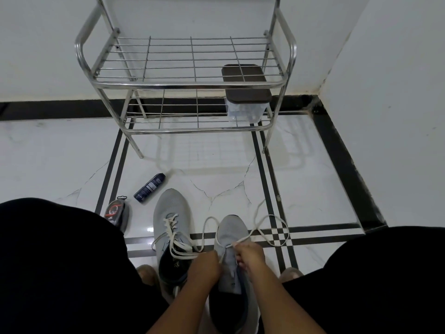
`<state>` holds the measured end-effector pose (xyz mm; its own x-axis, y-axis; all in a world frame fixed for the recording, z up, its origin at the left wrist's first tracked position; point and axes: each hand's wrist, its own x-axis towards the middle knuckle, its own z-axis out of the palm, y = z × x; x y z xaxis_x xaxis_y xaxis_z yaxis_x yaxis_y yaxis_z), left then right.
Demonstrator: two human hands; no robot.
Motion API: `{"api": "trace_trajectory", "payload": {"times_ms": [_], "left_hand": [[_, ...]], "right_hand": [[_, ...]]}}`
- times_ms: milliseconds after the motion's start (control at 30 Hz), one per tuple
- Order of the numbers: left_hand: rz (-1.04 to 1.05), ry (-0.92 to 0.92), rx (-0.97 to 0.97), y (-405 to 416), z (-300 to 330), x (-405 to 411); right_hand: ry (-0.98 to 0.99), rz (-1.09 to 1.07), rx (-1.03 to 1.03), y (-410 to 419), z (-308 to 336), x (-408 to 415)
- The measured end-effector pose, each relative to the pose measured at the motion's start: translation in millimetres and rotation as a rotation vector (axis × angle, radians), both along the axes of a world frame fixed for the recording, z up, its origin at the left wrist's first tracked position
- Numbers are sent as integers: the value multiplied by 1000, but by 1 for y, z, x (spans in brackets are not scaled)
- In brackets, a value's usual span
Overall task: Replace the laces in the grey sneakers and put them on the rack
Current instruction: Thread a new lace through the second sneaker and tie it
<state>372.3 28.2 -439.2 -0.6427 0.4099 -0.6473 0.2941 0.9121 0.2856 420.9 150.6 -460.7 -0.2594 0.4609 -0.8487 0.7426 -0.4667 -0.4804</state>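
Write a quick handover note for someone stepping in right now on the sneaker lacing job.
Left hand and right hand both pinch the lace at the right sneaker, held between the knees.
Left sneaker sits on the floor, laced but loose and untied.
Rack holds only a lidded box; no shoes on it.
Done: lacing started on the right sneaker.
Left: finish threading it, tidy both laces, set the pair on the rack.

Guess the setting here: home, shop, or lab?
Most likely a home entryway corner: a steel shoe rack stands against the wall on marble-look floor tiles, with a spray can and shoe-polish tin lying beside the grey sneakers.
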Motion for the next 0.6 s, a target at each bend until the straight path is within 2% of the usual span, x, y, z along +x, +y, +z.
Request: {"api": "trace_trajectory", "payload": {"times_ms": [233, 333, 467, 600], "left_hand": [[-58, 23, 11, -1, 2, 1], [-72, 22, 3, -1, 0, 1], [-112, 8, -4, 1, -1, 2], [-79, -33, -19, 2, -1, 3]], "right_hand": [[-184, 238, 140, -1, -28, -12], [-186, 250, 155, -1, -30, -11], [-163, 244, 225, -5, 0, -16], [-241, 282, 214, -5, 7, -21]]}}
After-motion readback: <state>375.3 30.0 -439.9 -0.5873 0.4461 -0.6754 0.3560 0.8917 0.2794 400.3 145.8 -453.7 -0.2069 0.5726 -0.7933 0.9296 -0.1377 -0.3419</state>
